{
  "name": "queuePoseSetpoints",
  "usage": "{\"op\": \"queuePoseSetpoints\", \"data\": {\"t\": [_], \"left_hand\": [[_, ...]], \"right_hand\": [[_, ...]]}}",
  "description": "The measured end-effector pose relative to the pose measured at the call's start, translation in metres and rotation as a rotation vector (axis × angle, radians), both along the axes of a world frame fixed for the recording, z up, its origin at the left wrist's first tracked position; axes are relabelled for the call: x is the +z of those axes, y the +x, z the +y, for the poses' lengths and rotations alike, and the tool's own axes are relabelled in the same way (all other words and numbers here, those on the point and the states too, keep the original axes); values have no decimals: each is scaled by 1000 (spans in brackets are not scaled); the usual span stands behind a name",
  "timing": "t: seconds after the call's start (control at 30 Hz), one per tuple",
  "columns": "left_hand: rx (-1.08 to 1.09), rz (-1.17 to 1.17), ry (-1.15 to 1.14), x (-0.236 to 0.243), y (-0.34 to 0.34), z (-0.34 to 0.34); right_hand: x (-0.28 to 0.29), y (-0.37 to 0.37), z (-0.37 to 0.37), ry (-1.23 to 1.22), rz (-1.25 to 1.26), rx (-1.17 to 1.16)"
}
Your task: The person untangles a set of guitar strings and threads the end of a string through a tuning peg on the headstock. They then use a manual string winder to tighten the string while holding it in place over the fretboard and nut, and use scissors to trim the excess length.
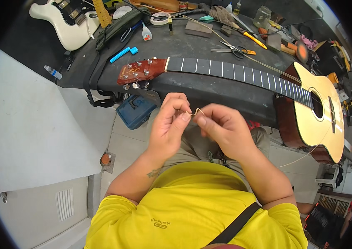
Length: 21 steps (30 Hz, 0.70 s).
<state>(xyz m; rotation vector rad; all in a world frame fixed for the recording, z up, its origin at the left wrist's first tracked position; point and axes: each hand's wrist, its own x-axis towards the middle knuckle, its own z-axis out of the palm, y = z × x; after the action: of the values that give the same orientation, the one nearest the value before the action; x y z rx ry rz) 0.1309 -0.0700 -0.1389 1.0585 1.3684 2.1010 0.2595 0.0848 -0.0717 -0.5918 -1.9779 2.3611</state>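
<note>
My left hand [171, 120] pinches one end of a thin gold-coloured guitar string [196, 111] between thumb and index finger. Close beside it, my right hand [225, 128] pinches the same piece, which is kinked in the short gap between my fingertips. Both hands are above my lap, in front of the bench edge. Beyond them lies an acoustic guitar, its reddish-brown headstock [142, 71] to the left and its pale body [304, 83] to the right. Thin strands run over the body, and one loose strand [304, 156] curves off its lower side.
On the dark bench [174, 43] are a blue string winder [123, 54], scissors [236, 50], a glue bottle [146, 33], a yellow-handled cutter [255, 40] and a glass jar [262, 17]. A white electric guitar [62, 25] sits at the far left. Below is a blue case [134, 113].
</note>
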Motion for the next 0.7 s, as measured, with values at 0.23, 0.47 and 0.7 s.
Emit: {"op": "queuePoseSetpoints", "data": {"t": [0.23, 0.47, 0.7], "left_hand": [[-163, -303, 123, 33, -50, -33], [220, -215, -40, 46, -94, -32], [253, -453, -23, 44, -127, -26]], "right_hand": [[45, -87, 22, 1234, 633, 66], [41, -174, 22, 1523, 772, 113], [19, -191, 21, 1701, 852, -4]]}}
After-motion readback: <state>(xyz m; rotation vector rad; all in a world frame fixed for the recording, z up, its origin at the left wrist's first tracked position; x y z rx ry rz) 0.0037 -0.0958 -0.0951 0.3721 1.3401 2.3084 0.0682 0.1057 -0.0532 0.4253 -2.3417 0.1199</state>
